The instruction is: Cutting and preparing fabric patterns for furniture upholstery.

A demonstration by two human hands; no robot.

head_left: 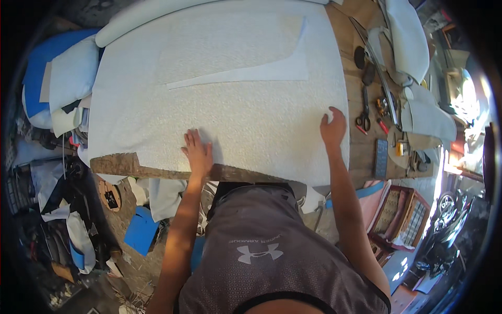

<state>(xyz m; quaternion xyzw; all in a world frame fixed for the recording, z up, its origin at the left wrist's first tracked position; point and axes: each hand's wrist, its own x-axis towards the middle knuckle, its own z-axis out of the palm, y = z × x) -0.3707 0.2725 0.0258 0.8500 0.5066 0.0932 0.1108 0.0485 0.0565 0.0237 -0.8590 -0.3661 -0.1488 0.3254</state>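
Observation:
A large off-white sheet of fabric-like material (251,120) lies spread over the wooden table. My left hand (198,157) rests on it near the front edge, palm down with the fingers spread. Close to the sheet's right edge is my right hand (333,128), its fingers curved and the thumb apart, with nothing visible between them. Farther back on the sheet lies a smooth white cut piece (282,69) with a long curved edge. The table's rough brown edge (117,161) shows at the front left.
Black-handled scissors (365,118), a long metal strip (384,83) and a dark rectangular block (381,158) lie on the table's right side. White rolled material (151,20) runs along the back. Blue and white padded pieces (73,65) are stacked left. Scraps and a blue panel (141,230) lie below.

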